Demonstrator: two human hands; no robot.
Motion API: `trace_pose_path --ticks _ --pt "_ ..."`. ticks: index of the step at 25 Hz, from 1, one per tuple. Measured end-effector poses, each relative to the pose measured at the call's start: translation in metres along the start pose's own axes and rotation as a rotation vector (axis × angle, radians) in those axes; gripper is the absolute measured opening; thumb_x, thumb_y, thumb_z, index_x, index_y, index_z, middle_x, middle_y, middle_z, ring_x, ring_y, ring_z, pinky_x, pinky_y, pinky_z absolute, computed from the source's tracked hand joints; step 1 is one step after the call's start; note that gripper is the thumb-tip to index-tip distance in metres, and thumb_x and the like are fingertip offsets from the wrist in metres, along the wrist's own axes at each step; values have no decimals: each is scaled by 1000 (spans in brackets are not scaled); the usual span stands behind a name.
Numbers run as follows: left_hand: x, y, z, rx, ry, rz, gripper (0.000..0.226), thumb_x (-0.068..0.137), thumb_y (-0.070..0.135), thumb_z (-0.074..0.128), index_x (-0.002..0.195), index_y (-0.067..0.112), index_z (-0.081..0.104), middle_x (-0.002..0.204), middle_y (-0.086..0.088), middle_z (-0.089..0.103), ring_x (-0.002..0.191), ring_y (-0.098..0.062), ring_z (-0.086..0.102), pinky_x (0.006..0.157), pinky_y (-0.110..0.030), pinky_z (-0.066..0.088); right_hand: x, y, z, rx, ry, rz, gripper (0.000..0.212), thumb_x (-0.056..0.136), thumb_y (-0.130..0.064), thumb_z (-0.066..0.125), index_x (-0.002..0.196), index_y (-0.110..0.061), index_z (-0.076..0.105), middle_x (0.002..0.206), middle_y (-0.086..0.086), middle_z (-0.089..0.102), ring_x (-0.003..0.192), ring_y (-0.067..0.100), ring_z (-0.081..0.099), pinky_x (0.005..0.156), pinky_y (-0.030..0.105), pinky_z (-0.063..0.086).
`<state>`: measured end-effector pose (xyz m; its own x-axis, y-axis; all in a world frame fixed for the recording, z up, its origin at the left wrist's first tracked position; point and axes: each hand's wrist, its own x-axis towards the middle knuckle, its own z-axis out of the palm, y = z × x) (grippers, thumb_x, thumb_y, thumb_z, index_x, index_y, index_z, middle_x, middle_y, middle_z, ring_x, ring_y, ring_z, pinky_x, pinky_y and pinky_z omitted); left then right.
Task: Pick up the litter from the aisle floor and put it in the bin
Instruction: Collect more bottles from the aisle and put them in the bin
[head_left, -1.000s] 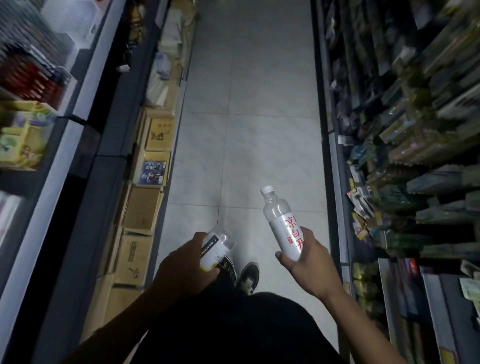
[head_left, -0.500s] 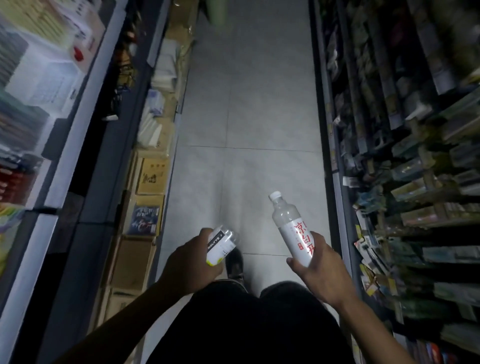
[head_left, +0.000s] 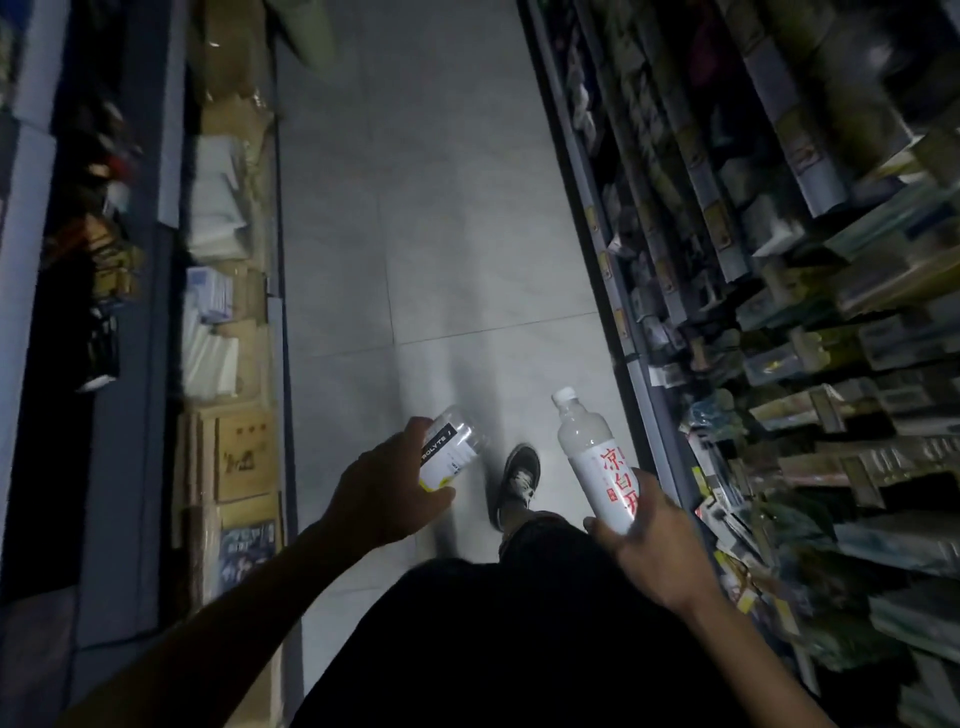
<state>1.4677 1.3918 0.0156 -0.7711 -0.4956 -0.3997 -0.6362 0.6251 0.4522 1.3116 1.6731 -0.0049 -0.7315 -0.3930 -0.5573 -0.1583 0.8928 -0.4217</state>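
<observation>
The grey tiled aisle floor (head_left: 415, 234) runs from 6 toward 12 o'clock between stocked shelves (head_left: 779, 260) at 3 o'clock and stacked cardboard boxes (head_left: 244, 457) at 9 o'clock. My right hand (head_left: 660, 551), at 4 o'clock, grips the base of a white-capped bottle with red characters (head_left: 597, 462), neck toward 12. My left hand (head_left: 384, 493), at 7 o'clock, holds a clear bottle with a yellow-edged label (head_left: 449, 449). One dark shoe (head_left: 517, 480) shows between them. I see no bin.
</observation>
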Motion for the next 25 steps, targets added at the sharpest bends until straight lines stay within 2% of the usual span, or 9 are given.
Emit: trace_pose_path --ticks 5,8,10,14,18,21,25 --pt "82 29 -31 -6 10 -30 68 73 59 68 131 37 39 109 10 66 94 -25 70 71 -35 50 117 -66 -76 -11 47 -97 77 73 -60 77 132 -29 40 106 1 67 85 23 65 73 39 58" --pt "121 27 -54 0 -46 -98 73 76 58 72 135 34 37 114 8 66 96 -20 68 70 -29 43 186 -114 -112 -42 12 -159 73 72 -62 76 126 -33 38 100 -3 63 82 22 65 69 42 60" --pt "146 19 -69 -42 -78 -152 76 76 59 75 136 34 36 115 8 65 98 -19 68 72 -29 44 228 -145 -128 -53 10 -212 74 71 -62 76 127 -34 37 101 -3 62 83 22 65 69 43 61" --pt "218 -5 -102 -103 -58 -240 76 74 61 76 132 31 38 109 9 65 84 -11 62 66 -24 42 312 -215 -150 -89 4 -270 78 71 -66 75 132 -36 34 104 -5 61 85 21 65 70 43 61" --pt "313 -17 -160 -118 -7 -229 76 73 63 75 133 36 39 109 10 67 90 -15 68 67 -25 44 376 -271 -171 -153 -21 -212 81 72 -65 75 135 -31 37 105 -3 62 83 21 64 68 35 56" --pt "384 -7 -207 -131 31 -162 72 73 59 75 133 38 41 105 13 65 88 -13 67 61 -18 38 406 -298 -188 -145 -20 -167 82 73 -62 77 138 -31 38 107 -3 64 83 20 64 72 36 56" --pt "482 11 -266 -109 68 -95 70 76 56 72 135 41 38 110 14 67 94 -19 67 72 -32 48 460 -314 -218 -117 -26 -42 79 73 -62 77 135 -30 38 101 3 67 78 23 60 71 35 52"
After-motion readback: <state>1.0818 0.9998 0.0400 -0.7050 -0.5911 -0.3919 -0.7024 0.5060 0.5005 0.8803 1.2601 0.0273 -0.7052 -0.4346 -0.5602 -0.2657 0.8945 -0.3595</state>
